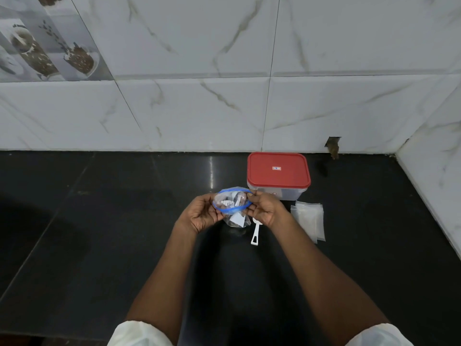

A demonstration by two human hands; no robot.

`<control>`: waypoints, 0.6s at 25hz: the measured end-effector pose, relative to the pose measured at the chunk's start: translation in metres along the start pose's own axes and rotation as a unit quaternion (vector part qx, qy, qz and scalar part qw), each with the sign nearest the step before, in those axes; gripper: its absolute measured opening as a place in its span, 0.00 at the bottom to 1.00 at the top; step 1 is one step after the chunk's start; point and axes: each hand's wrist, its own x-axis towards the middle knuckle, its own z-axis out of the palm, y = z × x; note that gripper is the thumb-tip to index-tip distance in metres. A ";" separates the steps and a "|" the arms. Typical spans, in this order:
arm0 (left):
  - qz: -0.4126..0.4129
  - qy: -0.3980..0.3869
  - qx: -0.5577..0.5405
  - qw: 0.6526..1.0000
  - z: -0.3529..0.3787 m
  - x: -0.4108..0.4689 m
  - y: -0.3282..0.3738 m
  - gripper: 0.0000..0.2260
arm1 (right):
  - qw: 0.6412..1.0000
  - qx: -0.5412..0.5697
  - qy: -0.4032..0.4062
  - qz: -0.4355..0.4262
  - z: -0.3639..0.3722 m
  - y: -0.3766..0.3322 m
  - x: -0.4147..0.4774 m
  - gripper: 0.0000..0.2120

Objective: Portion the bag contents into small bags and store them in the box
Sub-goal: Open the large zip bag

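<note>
Black counter [99, 221]: bag [239, 221] holds white and brown pieces [233, 201].

Tabletop [99, 221] lies open left of the hands; on the right, box [278, 174], scoop [255, 232] and small bags [309, 218] crowd toward the side wall [434, 171].

Short sleeves on show here, both of pale off-white cloth: the left sleeve [139, 334] is loose and softly creased, and the right sleeve [379, 337] matches it. Past each hem it's all bare, right to the left hand [199, 214] and the right hand [267, 208].
</note>
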 end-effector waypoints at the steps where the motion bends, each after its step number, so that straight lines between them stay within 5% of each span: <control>1: -0.003 -0.004 0.011 1.000 -0.001 -0.002 0.000 0.10 | 1.000 0.016 -0.001 0.015 0.000 0.000 -0.001 0.11; 6: 0.013 0.025 0.043 0.999 -0.002 -0.004 0.005 0.08 | 0.998 0.038 -0.015 0.042 0.004 0.002 -0.009 0.12; 11: 0.074 0.070 -0.035 0.994 0.004 -0.004 -0.002 0.10 | 0.998 0.021 -0.006 0.061 0.004 0.001 -0.013 0.13; 15: 0.051 -0.011 -0.032 0.998 0.008 -0.007 -0.018 0.14 | 0.995 0.085 0.001 0.051 0.000 0.006 -0.014 0.12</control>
